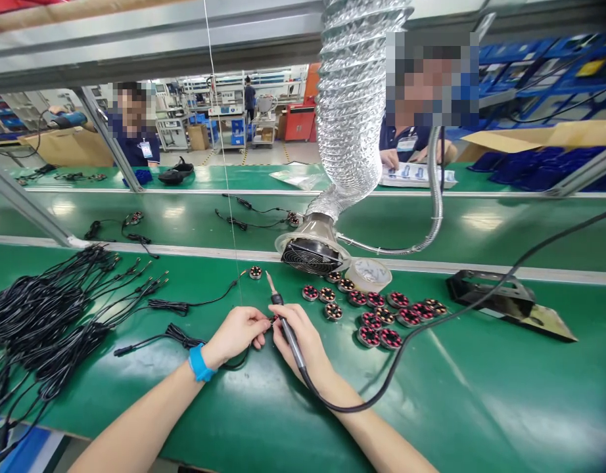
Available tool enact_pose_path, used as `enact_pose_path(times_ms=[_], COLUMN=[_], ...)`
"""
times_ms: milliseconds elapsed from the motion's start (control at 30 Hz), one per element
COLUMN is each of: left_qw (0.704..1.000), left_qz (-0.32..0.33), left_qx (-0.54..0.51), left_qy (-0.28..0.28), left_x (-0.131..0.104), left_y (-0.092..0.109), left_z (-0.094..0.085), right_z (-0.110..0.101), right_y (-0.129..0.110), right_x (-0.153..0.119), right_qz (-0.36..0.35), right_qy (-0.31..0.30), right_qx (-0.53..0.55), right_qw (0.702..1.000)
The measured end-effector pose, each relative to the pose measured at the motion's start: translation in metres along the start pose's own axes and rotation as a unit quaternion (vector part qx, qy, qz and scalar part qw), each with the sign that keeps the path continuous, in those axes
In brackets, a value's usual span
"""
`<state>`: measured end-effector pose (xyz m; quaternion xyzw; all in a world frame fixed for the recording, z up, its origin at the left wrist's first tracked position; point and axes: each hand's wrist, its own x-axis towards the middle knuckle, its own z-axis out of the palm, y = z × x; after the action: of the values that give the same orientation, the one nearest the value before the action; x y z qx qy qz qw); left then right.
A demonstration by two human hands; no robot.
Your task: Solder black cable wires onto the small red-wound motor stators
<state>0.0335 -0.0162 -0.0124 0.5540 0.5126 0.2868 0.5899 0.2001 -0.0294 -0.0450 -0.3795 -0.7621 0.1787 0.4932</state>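
Note:
My left hand [241,332], with a blue wristband [201,362], is closed in a pinch at the end of a black cable [182,335], which runs under my wrist towards the fingers. A small dark part, mostly hidden by fingers, shows between my hands. My right hand [303,338] grips a soldering iron [292,338], its tip pointing up and away, and its fingers also touch near that small part. Just beyond the tip, a single round copper-wound motor stator [255,272] lies on the green table [283,420], with a cable lead close by.
Several round stators [371,320] lie to the right, near a roll of clear tape [369,272]. A fume-extraction duct [315,253] hangs ahead. A soldering iron stand [505,302] is at right, a heap of black cables [46,315] at left. Two people sit across a conveyor [194,220].

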Motion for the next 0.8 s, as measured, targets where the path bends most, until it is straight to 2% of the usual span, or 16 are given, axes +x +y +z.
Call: enact_pose_path(times_ms=[367, 667, 800], left_qw=[0.999, 0.998, 0.997], left_qz=[-0.016, -0.010, -0.024], left_qx=[-0.040, -0.059, -0.066], left_qy=[0.003, 0.008, 0.017], left_x=[0.003, 0.004, 0.005], left_y=[-0.004, -0.007, -0.006], left_z=[0.000, -0.001, -0.002], right_z=[-0.001, 0.000, -0.010], right_y=[0.002, 0.006, -0.001], right_x=[-0.003, -0.007, 0.001], right_qz=[-0.045, -0.039, -0.021], right_qy=[-0.020, -0.058, -0.047], right_qx=[-0.042, -0.051, -0.042], right_qw=[0.998, 0.996, 0.998])
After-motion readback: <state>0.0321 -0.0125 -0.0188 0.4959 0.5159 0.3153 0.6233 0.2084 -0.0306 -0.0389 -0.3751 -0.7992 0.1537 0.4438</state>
